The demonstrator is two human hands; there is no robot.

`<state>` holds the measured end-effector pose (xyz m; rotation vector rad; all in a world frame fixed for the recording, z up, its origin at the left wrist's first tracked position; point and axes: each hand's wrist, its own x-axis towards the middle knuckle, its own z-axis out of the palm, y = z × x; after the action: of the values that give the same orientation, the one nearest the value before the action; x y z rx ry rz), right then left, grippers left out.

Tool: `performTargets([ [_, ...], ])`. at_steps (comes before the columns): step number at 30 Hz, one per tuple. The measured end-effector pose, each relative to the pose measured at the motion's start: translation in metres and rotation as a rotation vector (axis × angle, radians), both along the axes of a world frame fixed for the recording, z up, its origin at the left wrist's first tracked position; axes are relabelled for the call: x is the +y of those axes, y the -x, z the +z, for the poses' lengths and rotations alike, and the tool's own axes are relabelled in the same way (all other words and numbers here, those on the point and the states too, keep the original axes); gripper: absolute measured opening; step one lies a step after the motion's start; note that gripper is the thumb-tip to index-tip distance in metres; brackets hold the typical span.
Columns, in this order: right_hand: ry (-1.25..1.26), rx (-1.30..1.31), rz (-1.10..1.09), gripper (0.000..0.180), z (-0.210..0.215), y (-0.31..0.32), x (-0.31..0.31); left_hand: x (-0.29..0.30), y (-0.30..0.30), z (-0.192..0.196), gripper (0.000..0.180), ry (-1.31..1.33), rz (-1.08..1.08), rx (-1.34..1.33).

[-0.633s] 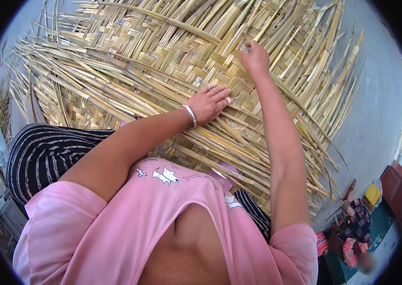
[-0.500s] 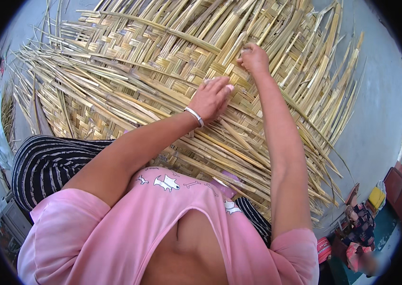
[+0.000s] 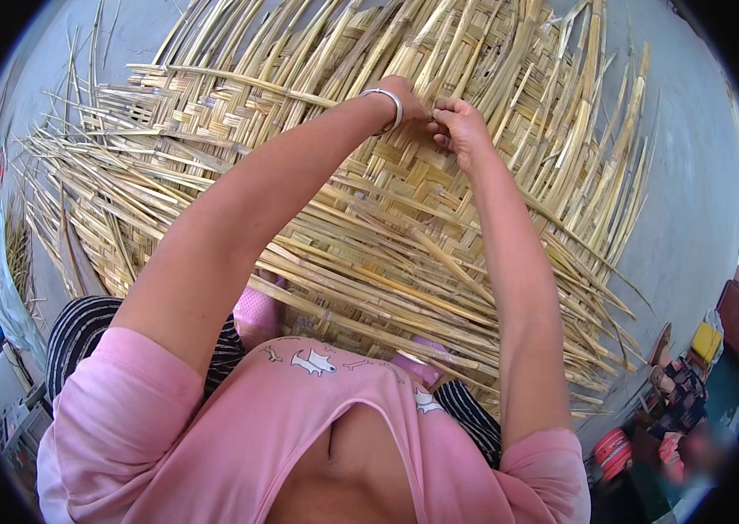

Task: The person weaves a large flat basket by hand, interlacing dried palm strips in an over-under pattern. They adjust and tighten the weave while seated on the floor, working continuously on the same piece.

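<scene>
1. A smooth grey floor (image 3: 693, 210) spread around everything.
2. On it, before the person, lay a straw-coloured mat of flat woven strips (image 3: 426, 179), its far ends cut off; bare forearms (image 3: 522, 288) and a pink cotton shirt (image 3: 238, 454) hid parts.
3. Dark patterned cloth (image 3: 680, 397) blurred rightward.
4. Left hand (image 3: 404, 90) and right hand (image 3: 464, 131) met over the mat; whether they gripped a strip, I couldn't tell.
5. A silvery bracelet (image 3: 398, 108) ringed the left wrist.

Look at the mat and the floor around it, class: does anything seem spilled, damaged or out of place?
Nothing looks spilled or clearly damaged. The mat does look ragged: loose strips jut at uneven lengths and angles on its right side, over the grey floor. That is untidy, but likely just an unfinished edge.
</scene>
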<state>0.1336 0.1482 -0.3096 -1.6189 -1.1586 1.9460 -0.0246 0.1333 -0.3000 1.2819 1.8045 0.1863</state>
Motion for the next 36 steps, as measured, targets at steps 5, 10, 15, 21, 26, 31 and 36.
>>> performTargets([
  [5, 0.010, 0.071, 0.014, 0.029, 0.012, 0.000, -0.004, -0.004, 0.001, -0.003, 0.056, -0.007, 0.101, -0.124],
  [10, -0.014, 0.144, 0.015, 0.037, 0.020, 0.002, -0.001, -0.011, -0.007, 0.015, 0.051, -0.013, 0.085, -0.047],
  [15, -0.010, 0.132, 0.029, 0.040, 0.014, 0.002, 0.009, -0.013, -0.015, 0.021, 0.054, -0.055, 0.079, 0.055],
  [21, -0.009, 0.110, 0.034, 0.038, 0.017, 0.010, 0.014, -0.010, -0.008, -0.001, 0.051, -0.057, 0.104, -0.047],
  [26, -0.013, 0.125, 0.053, 0.032, 0.011, 0.006, 0.019, -0.013, -0.014, 0.006, 0.053, -0.086, 0.024, 0.056],
  [31, -0.052, 0.046, 0.020, 0.024, -0.001, 0.010, 0.024, -0.013, -0.022, 0.001, 0.043, -0.076, 0.028, 0.143],
  [36, -0.092, -0.063, 0.042, 0.027, -0.004, 0.013, 0.025, -0.015, -0.033, 0.011, 0.044, -0.044, 0.050, 0.178],
])
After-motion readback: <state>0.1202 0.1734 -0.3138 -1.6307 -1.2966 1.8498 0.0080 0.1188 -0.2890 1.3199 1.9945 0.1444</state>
